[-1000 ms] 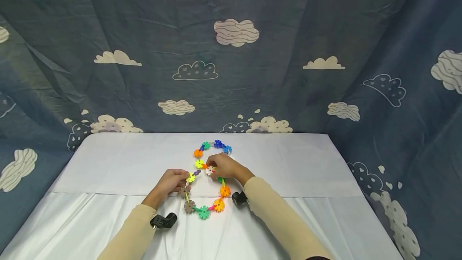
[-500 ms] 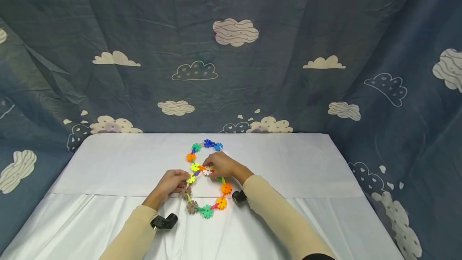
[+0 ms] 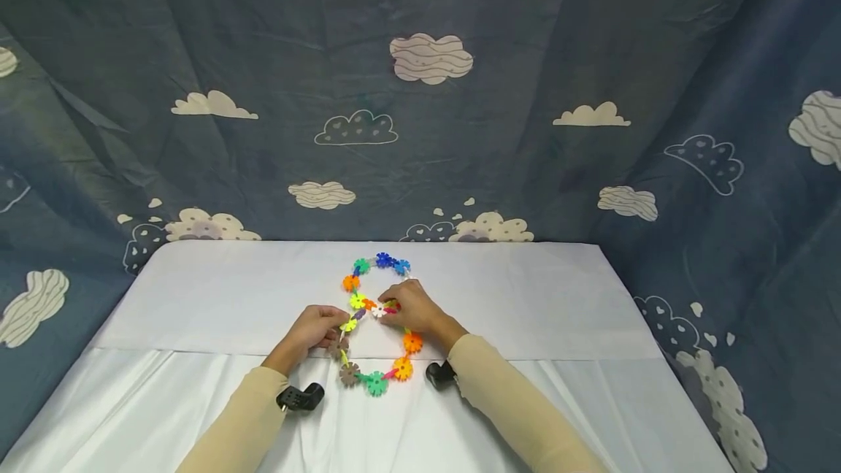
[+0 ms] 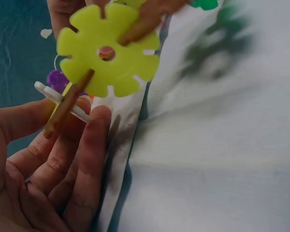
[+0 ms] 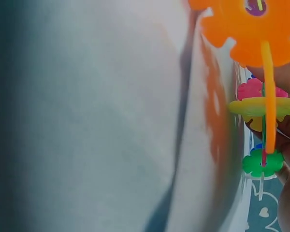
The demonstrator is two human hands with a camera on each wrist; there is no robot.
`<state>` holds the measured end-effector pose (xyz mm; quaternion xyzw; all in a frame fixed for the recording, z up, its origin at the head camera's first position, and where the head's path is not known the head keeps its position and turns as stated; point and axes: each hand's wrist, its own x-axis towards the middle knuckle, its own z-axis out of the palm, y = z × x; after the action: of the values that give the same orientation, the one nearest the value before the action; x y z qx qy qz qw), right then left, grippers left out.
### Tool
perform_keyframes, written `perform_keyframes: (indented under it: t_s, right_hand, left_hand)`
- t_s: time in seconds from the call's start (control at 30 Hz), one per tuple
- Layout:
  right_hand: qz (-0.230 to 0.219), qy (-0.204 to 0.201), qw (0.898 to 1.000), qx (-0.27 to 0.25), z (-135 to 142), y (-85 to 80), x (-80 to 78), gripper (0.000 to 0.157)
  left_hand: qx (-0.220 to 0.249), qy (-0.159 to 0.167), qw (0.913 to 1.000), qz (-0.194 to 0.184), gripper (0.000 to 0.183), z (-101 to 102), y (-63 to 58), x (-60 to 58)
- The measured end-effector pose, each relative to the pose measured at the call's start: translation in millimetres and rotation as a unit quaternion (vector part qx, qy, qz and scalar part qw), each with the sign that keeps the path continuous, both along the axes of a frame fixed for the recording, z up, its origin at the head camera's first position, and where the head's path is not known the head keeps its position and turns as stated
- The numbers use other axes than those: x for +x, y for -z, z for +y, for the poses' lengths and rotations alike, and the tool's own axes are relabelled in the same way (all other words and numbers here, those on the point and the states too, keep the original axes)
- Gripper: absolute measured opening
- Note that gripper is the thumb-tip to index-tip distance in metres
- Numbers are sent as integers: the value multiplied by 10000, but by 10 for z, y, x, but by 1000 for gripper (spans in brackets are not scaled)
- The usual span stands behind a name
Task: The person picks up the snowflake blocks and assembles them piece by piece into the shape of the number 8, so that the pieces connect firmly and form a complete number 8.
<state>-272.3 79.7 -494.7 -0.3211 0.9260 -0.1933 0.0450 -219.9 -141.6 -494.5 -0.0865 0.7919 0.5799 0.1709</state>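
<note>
A chain of slotted flower-shaped discs in many colours lies in a figure-eight outline, its upper loop marked by a blue disc (image 3: pixel 383 260) and its lower loop by a green disc (image 3: pixel 376 384). My left hand (image 3: pixel 322 327) pinches the chain at the left of the crossing, beside a lime disc (image 3: pixel 349 325) and a purple disc (image 3: pixel 359 314). In the left wrist view, thumb and fingers hold a white disc (image 4: pixel 48 92). My right hand (image 3: pixel 412 306) grips the chain at the crossing's right, next to a white disc (image 3: pixel 378 310); its fingers partly hide the discs there.
A white cloth (image 3: pixel 525 305) covers the table, with a seam running across it. Behind hangs a dark blue curtain (image 3: pixel 368 174) with cloud prints. Each wrist wears a black camera, such as the left wrist camera (image 3: pixel 301 398).
The upper loop has swung left, bringing its lime disc close to the purple disc by my left hand. The lower loop has shifted slightly right. My left hand has stayed nearly in place.
</note>
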Motion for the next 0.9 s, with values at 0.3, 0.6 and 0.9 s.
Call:
perform_keyframes:
  t_s: [0.3, 0.6, 0.9]
  right_hand:
    - [-135, -83, 9996, -250, 10, -17, -7, 34]
    - [-237, -48, 9991, -344, 40, -22, -9, 34]
    - [-299, -69, 9987, -397, 27, -6, -12, 34]
  left_hand:
    - [-310, 166, 9994, 66, 20, 57, 3, -57]
    - [-451, 250, 9986, 72, 18, 115, -29, -104]
    - [-380, 209, 9990, 79, 16, 134, -17, -116]
